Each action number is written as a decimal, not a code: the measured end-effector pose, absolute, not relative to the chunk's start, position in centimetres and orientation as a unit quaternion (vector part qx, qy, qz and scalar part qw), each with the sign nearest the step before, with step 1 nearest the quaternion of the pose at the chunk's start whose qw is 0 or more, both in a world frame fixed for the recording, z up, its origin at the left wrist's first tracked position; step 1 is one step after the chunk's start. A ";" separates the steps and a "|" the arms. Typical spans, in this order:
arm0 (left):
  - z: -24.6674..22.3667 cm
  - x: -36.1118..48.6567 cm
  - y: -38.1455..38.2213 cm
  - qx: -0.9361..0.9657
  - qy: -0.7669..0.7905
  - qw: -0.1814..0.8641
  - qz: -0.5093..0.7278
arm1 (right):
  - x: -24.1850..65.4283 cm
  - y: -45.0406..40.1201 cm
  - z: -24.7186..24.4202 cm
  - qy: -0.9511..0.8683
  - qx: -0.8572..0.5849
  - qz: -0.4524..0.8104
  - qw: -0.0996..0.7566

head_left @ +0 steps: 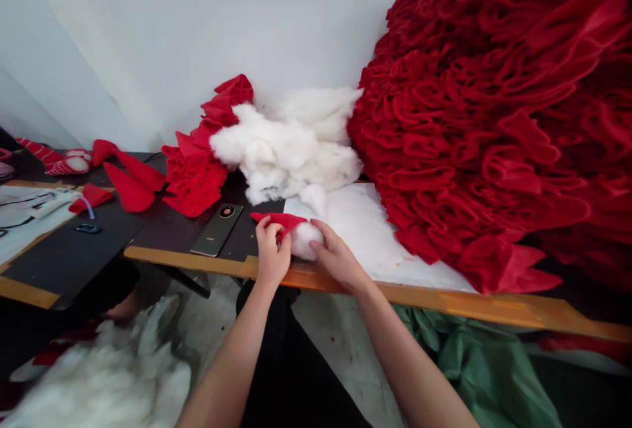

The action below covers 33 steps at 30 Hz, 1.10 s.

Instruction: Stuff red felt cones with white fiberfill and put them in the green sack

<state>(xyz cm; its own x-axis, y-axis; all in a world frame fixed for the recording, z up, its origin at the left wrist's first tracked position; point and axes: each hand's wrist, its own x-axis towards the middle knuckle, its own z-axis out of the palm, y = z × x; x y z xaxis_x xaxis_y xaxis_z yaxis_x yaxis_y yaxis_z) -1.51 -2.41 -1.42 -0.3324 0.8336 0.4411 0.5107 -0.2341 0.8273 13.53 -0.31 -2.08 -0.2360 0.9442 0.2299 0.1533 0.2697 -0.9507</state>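
Observation:
My left hand (272,251) grips the edge of a small red felt hat (285,220), whose pointed tip lies to the left. At the hat's open end, my right hand (340,255) has its fingers closed around a ball of white stuffing (305,241). The stuffing is partly against the hat's mouth; how far it goes inside is hidden. Both hands are just over the table's front edge. Behind them lies a loose heap of white stuffing (296,151). A phone (218,229) rests face down left of my left hand.
A tall pile of red felt pieces (484,125) fills the right side. Stacked red pieces (195,174) and filled red cones (129,186) stand at left. White paper (363,230) covers part of the table. More stuffing (113,375) sits below left; green cloth (486,362) hangs below right.

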 end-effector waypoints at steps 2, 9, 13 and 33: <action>-1.0 -1.9 -2.7 0.567 0.577 0.205 0.550 | 13.3 -0.3 -2.3 -0.645 -0.449 0.394 0.477; -0.4 -1.9 -3.7 0.591 0.446 0.374 0.559 | 11.9 0.2 -1.7 -0.707 -0.370 0.334 0.502; -0.3 -0.2 -4.7 0.619 0.459 0.322 0.551 | 11.2 0.1 -1.3 -0.659 -0.439 0.303 0.531; -1.2 1.4 -4.6 0.611 0.535 0.190 0.552 | 13.5 -4.7 -4.6 -0.829 -0.327 -0.021 0.453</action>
